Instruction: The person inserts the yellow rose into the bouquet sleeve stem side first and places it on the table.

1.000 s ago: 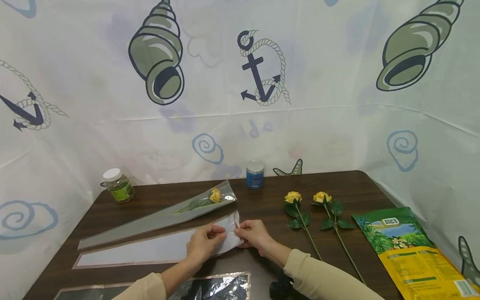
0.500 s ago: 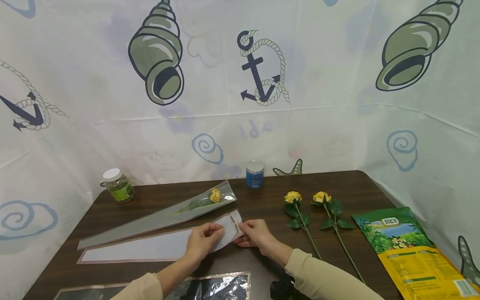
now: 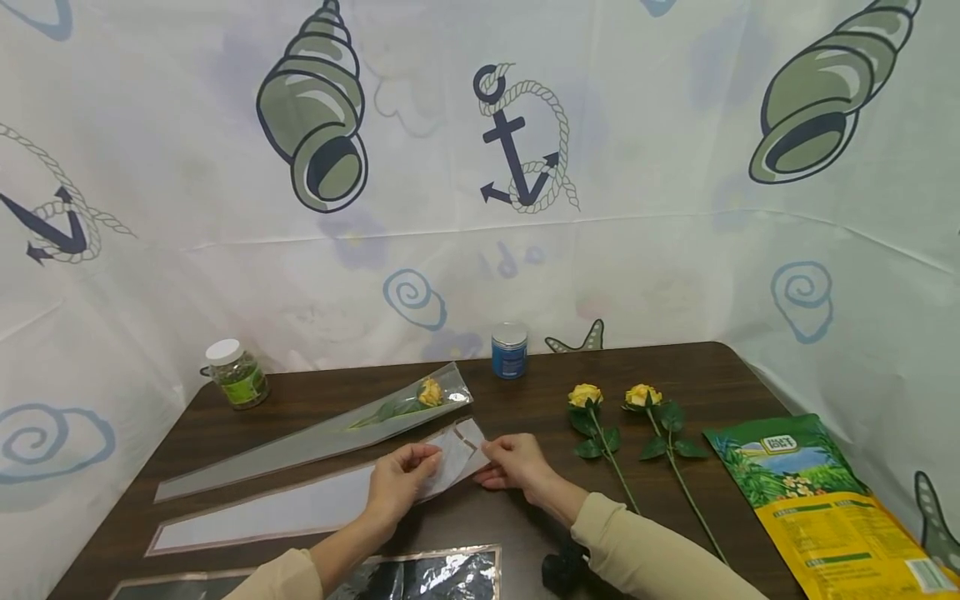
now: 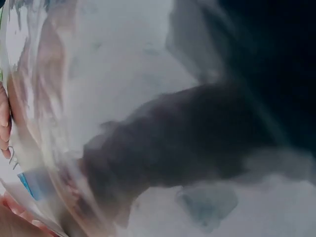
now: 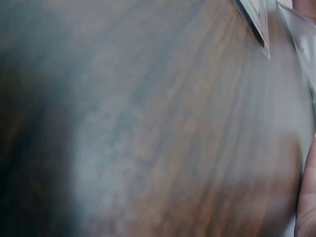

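A long tapered white sleeve (image 3: pixel 277 510) with a clear film lies across the table, its wide end raised between both hands. The left hand (image 3: pixel 397 485) pinches its upper side between thumb and forefinger. At the wide corner, the right hand (image 3: pixel 521 468) pinches the edge. In the left wrist view, the glossy sleeve (image 4: pixel 118 64) fills most of the frame, with fingertips at the left edge. The right wrist view shows part of the right hand (image 5: pixel 307 197) at the right edge, beside clear film.
Behind lies another sleeve (image 3: pixel 300 454) holding a yellow rose (image 3: pixel 431 392). Two yellow roses (image 3: pixel 585 396) (image 3: pixel 643 396) and a yellow-green bag (image 3: pixel 832 508) are at right. A green-labelled jar (image 3: pixel 243 379) and blue jar (image 3: pixel 510 352) stand at the back; dark sleeves (image 3: pixel 427 575) lie in front.
The sleeve's wide end has flattened and shows its edge strip more plainly, while its narrow end has shifted slightly. The left hand has moved a little left; the right hand has moved slightly right and up.
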{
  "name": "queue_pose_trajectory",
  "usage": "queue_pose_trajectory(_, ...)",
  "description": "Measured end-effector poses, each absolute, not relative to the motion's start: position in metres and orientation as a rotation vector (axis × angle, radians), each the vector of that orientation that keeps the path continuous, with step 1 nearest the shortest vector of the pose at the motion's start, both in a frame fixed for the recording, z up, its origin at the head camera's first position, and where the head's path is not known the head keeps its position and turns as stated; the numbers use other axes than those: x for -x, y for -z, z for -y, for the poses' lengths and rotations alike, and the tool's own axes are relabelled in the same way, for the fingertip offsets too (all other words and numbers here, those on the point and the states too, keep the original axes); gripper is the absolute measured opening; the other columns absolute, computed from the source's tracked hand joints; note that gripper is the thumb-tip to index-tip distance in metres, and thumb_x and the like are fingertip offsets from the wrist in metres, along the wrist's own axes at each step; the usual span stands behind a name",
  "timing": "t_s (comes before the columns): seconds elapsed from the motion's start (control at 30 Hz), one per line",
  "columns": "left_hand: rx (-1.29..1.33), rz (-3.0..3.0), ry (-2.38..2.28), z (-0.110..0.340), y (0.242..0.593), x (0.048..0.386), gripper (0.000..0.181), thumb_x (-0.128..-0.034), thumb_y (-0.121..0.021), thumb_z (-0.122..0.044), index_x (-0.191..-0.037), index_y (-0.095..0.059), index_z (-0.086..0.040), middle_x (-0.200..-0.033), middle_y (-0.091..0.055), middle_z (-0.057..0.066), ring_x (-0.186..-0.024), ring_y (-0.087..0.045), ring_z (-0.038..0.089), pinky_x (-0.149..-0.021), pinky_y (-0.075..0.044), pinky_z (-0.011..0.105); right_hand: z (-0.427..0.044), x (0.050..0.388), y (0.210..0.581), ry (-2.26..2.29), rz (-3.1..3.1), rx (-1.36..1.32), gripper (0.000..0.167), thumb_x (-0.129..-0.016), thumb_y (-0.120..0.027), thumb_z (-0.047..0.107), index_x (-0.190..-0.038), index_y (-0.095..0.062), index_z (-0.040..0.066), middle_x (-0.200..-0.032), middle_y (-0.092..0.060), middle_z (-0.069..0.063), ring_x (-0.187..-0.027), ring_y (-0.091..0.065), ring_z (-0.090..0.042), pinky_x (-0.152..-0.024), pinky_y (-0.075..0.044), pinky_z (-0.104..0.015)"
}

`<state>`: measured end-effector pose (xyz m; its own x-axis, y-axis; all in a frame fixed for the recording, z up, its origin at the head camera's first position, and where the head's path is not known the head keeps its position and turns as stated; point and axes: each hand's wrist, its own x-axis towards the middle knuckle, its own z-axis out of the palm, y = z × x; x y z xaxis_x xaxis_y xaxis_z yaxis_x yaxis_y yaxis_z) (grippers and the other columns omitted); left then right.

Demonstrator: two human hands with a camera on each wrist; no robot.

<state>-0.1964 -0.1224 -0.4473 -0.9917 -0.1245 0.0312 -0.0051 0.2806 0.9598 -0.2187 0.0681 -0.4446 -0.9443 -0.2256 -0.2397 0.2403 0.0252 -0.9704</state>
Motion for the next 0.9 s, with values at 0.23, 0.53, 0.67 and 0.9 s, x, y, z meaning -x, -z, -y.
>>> queue_pose_trajectory(0.23, -0.127, 2.46, 1.793, 0.121, 0.449, 0.197, 0.015, -0.0818, -0.072, -0.012, -0.091, -0.071, -0.001, -0.076, -0.066, 0.003, -0.066, -0.052, 0.005, -0.056, -0.04, 0.017, -0.098, 0.216, 0.431, 2.048, -2.023, 0.006, 0.03, -0.096, -0.053, 0.015, -0.11, -0.056, -0.012, -0.08, -0.067, -0.009, -0.069, -0.067, -0.014, -0.066, -0.057, -0.031)
queue_pose_trajectory(0.53, -0.113, 2.474, 1.779, 0.12, 0.449, 0.197, 0.015, -0.0812, -0.073, -0.013, -0.091, -0.071, -0.002, -0.076, -0.066, 0.003, -0.067, -0.053, 0.006, -0.056, -0.04, 0.017, -0.197, 0.2, 0.415, 2.052, -2.249, -0.128, 0.029, -0.096, -0.053, 0.007, -0.116, -0.051, -0.013, -0.087, -0.063, -0.007, -0.074, -0.063, -0.012, -0.068, -0.055, -0.024)
queue_pose_trajectory(0.67, -0.106, 2.477, 1.78, 0.119, 0.45, 0.197, 0.015, -0.0814, -0.073, -0.013, -0.091, -0.071, -0.002, -0.077, -0.066, 0.003, -0.068, -0.053, 0.006, -0.057, -0.04, 0.017, -0.226, 0.187, 0.419, 1.847, -2.403, -0.177, 0.026, -0.095, -0.053, 0.005, -0.114, -0.052, -0.013, -0.088, -0.061, -0.01, -0.074, -0.061, -0.015, -0.065, -0.054, -0.025)
queue_pose_trajectory(0.9, -0.092, 2.485, 1.77, 0.117, 0.451, 0.198, 0.014, -0.0811, -0.073, -0.012, -0.09, -0.071, -0.002, -0.077, -0.067, 0.003, -0.068, -0.053, 0.006, -0.057, -0.041, 0.017, -0.242, 0.176, 0.427, 1.646, -2.423, -0.159, 0.021, -0.091, -0.058, 0.005, -0.105, -0.056, -0.011, -0.083, -0.062, -0.01, -0.066, -0.06, -0.016, -0.059, -0.054, -0.03)
